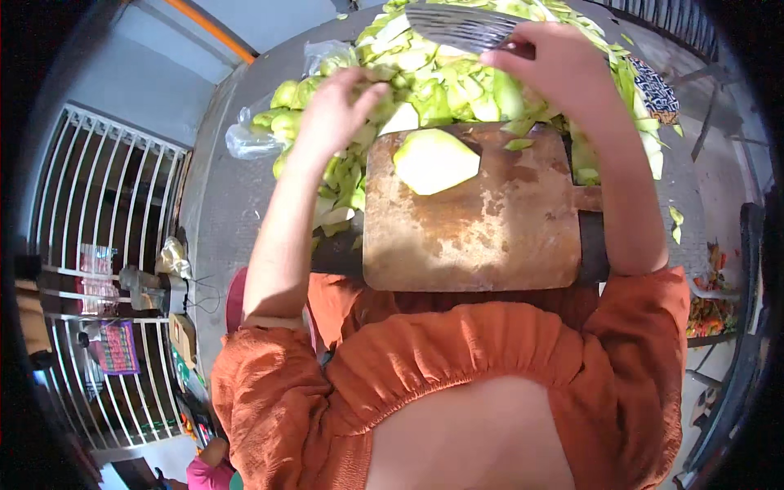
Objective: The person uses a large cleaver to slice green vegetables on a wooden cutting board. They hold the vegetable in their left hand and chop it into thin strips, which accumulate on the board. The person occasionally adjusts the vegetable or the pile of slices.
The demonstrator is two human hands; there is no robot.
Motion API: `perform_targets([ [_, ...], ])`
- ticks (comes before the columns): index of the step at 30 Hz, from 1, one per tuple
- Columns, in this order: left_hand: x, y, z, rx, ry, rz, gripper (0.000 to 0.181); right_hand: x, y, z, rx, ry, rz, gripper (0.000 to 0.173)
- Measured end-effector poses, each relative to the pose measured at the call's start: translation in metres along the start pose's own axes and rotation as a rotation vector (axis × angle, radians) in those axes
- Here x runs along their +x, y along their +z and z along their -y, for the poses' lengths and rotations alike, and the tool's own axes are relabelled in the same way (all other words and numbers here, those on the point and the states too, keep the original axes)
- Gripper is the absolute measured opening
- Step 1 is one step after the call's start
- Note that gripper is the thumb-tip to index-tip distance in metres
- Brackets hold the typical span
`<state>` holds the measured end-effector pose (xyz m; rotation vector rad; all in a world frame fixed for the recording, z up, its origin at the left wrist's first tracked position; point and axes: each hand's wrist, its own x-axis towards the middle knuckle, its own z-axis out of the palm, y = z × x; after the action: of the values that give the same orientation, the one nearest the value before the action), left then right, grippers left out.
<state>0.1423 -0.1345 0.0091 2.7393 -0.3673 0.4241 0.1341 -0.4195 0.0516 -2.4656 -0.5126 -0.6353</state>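
Observation:
A broad metal blade (468, 29), a cleaver by its shape and streaked with reflections, is gripped by the handle in my right hand (551, 58). It is held above a heap of pale green vegetable slices (429, 79). At the heap's left side, my left hand (337, 107) reaches in with thumb and fingers apart; whether it grasps a piece is unclear. Below the hands lies a worn wooden cutting board (471, 233), its short handle pointing right. One large pale slice (437, 161) rests flat near the board's far left corner, and small green scraps (519, 144) lie on its far right.
Whole green vegetables (285, 122), chayote-like, lie left of the heap beside a clear plastic bag (248, 138). A patterned round item (655, 89) is at the far right. Left stands a white barred window (104, 202); a person in a pink top (208, 471) is at the lower left.

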Motion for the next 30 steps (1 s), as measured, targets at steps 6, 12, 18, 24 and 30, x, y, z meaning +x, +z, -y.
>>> perform_targets([
  [6,-0.051,0.018,-0.048,-0.171,0.159,0.285,0.059,-0.004,-0.003,-0.001,-0.047,0.035,0.108,0.045],
  [12,-0.097,0.007,-0.057,-0.213,0.505,0.106,0.055,-0.047,-0.012,0.007,0.218,0.108,0.282,0.049],
  [18,-0.119,0.015,-0.042,-0.36,0.421,-0.067,0.051,-0.082,0.001,0.034,0.174,-0.039,0.293,0.038],
  [24,-0.12,0.017,-0.036,-0.233,0.388,-0.168,0.052,-0.081,0.006,0.048,0.279,-0.069,0.391,0.029],
  [30,-0.119,0.025,-0.037,-0.352,0.369,-0.185,0.041,-0.07,0.002,0.046,0.305,-0.126,0.314,0.028],
])
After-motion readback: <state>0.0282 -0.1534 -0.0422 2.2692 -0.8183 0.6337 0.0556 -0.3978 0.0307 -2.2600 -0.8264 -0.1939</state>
